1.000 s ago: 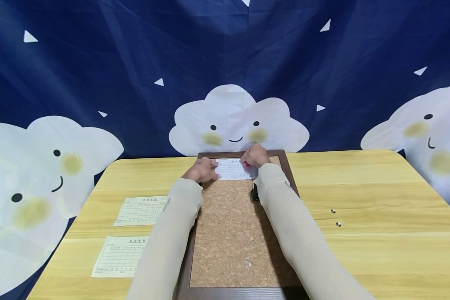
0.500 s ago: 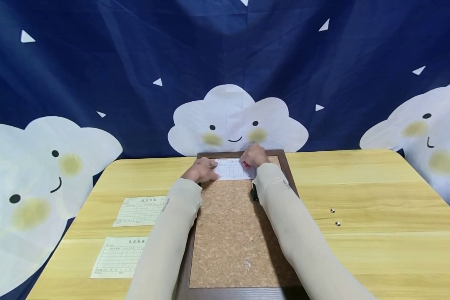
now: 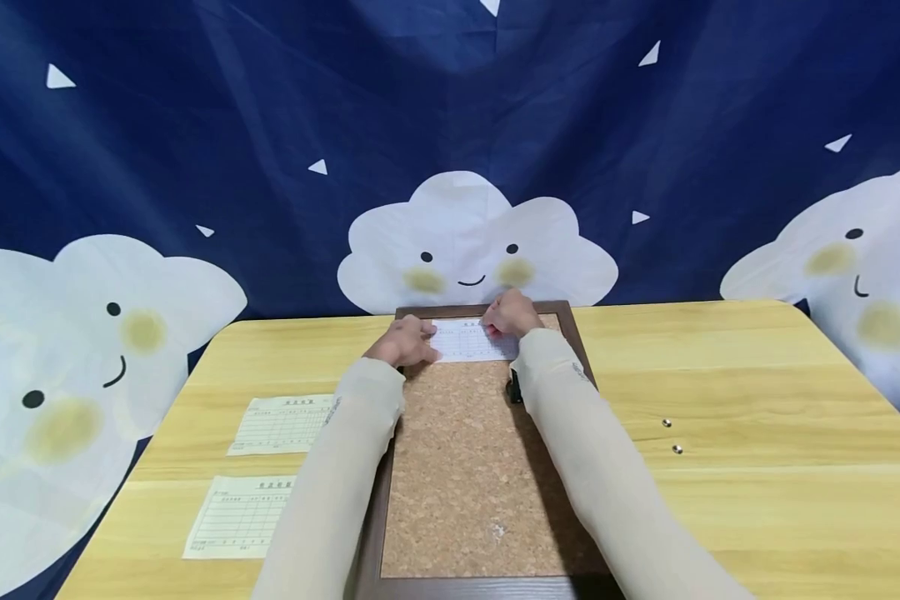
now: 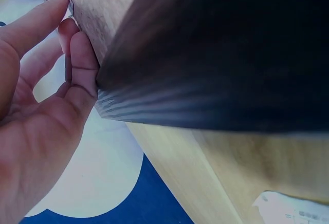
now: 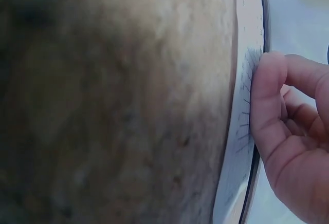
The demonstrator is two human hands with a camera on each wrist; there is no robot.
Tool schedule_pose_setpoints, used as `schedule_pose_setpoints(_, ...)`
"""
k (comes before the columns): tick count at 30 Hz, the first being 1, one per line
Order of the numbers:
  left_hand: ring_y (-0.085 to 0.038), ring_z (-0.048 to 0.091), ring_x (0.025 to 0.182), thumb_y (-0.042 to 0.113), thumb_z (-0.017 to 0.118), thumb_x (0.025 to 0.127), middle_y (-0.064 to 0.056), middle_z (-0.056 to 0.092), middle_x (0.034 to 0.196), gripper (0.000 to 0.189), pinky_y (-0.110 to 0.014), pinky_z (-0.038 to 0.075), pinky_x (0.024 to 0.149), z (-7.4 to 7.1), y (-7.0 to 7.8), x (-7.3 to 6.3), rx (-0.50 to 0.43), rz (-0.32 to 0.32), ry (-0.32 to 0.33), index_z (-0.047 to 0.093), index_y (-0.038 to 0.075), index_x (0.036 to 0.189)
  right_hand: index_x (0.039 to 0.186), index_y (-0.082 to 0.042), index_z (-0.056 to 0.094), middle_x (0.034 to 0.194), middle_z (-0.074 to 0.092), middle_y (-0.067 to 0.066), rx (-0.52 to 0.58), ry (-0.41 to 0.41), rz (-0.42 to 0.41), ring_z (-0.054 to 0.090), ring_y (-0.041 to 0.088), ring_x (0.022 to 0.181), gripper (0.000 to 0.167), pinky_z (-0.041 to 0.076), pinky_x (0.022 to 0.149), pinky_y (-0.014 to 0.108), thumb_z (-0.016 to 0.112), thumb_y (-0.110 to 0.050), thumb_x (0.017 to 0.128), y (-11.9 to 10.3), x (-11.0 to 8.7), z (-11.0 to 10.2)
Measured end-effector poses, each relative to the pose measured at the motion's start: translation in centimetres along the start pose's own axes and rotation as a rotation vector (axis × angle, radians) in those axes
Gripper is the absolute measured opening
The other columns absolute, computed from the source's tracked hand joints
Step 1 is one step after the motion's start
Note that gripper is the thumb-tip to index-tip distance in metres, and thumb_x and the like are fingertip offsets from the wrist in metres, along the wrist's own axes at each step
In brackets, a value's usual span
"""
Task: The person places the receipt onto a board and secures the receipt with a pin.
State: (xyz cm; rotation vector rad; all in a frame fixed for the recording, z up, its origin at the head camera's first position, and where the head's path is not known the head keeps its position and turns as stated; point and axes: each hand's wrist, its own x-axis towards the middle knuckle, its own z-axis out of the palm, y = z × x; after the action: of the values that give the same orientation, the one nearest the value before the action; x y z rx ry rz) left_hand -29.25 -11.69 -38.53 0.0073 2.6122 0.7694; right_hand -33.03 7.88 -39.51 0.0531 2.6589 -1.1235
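A white printed form (image 3: 461, 342) lies across the top of a cork board (image 3: 457, 467) with a dark brown frame (image 3: 577, 337). My left hand (image 3: 405, 342) spans the form's left edge, thumb and forefinger laid on its corners. In the left wrist view, the fingers (image 4: 82, 62) sit right at the frame's edge. My right hand (image 3: 512, 315) is over the form's upper right part with curled fingers. Its thumb and fingertip (image 5: 270, 67) meet against the paper in the right wrist view; I cannot tell whether something small is between them.
Two pale green printed forms, an upper one (image 3: 277, 425) and a lower one (image 3: 236, 521), lie left of the board, partly behind my left sleeve. Two small silver round pieces (image 3: 667, 422) lie on the wooden table (image 3: 757, 517) to the right. A blue cloud-patterned curtain (image 3: 450, 100) hangs behind.
Both hands stay in place on the white form. My right wrist has shifted very slightly to the right; the other forms and silver pieces lie as before.
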Motion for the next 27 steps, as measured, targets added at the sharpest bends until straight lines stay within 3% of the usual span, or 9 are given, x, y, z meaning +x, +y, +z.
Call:
schedule_pose_setpoints(4,-0.027,0.039,0.139,0.014,0.073,0.092,-0.013,0.043,0.152,0.058,-0.041,0.035,0.112,0.0,0.0,-0.1,-0.016,0.017,0.002,0.052,0.009,0.146,0.084,0.001,0.070,0.060,0.062,0.000,0.068,-0.019,0.024,0.060,0.007,0.051,0.015,0.051,0.059,0.022,0.062,-0.006,0.095,0.1,-0.1,-0.2)
schedule_pose_setpoints(13,-0.027,0.037,0.141,0.015,0.072,0.093,-0.012,0.042,0.154,0.059,-0.041,0.034,0.113,-0.1,-0.4,-0.4,-0.016,0.054,0.006,0.050,0.008,0.147,0.093,0.009,0.071,0.066,0.065,0.005,0.170,-0.054,-0.013,0.062,0.010,0.056,0.016,0.057,0.061,0.026,0.059,-0.001,0.094,0.7,-0.6,-0.6)
schedule_pose_setpoints(19,-0.029,0.035,0.143,0.016,0.072,0.093,-0.014,0.041,0.154,0.058,-0.043,0.032,0.114,0.0,-0.5,-0.6,0.011,0.068,0.026,0.051,0.006,0.146,0.094,0.010,0.071,0.068,0.066,0.007,0.147,-0.102,-0.041,0.062,0.011,0.057,0.016,0.056,0.060,0.025,0.061,-0.001,0.093,1.2,-1.1,-1.5)
schedule_pose_setpoints(27,-0.029,0.041,0.139,0.015,0.072,0.092,-0.015,0.048,0.148,0.055,-0.042,0.036,0.112,0.4,-0.4,-0.6,0.018,0.108,0.059,0.053,0.004,0.143,0.102,0.010,0.066,0.082,0.065,0.012,0.106,-0.159,-0.073,0.064,0.016,0.067,0.019,0.058,0.068,0.030,0.061,-0.007,0.097,0.8,-2.4,-3.1)
